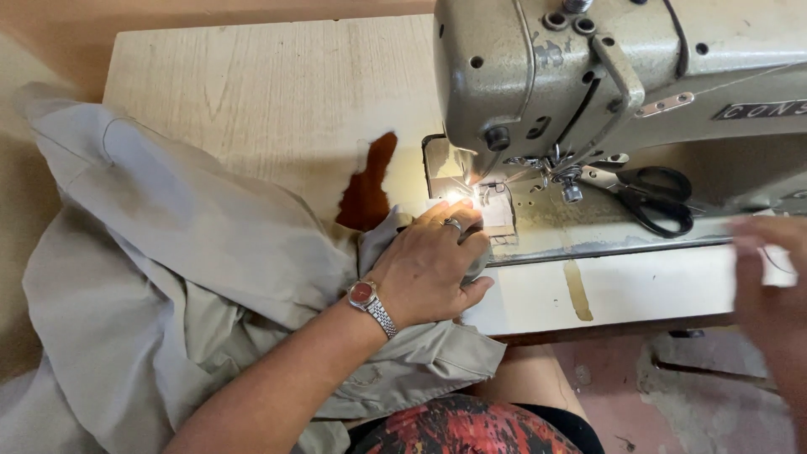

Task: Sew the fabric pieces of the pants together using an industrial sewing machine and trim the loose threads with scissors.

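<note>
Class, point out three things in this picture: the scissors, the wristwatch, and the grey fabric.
scissors (651, 197), head view, on the black handles lying on the machine bed.
wristwatch (362, 292), head view, on its red dial at the left wrist.
grey fabric (168, 244), head view, on the broad folded part left of the hand.

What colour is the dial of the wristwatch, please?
Red, on the silver metal-band wristwatch; clearest in the head view.

Hidden, cropped and blurred parts at the sewing machine

The right hand (769, 290) is smeared by motion blur and cut by the right edge, so its grip cannot be read. The left hand (430, 267) covers the grey fabric (168, 252) beneath its palm. The sewing machine (622, 76) runs off the top and right edges; glare washes out the needle area (458, 197).
</note>
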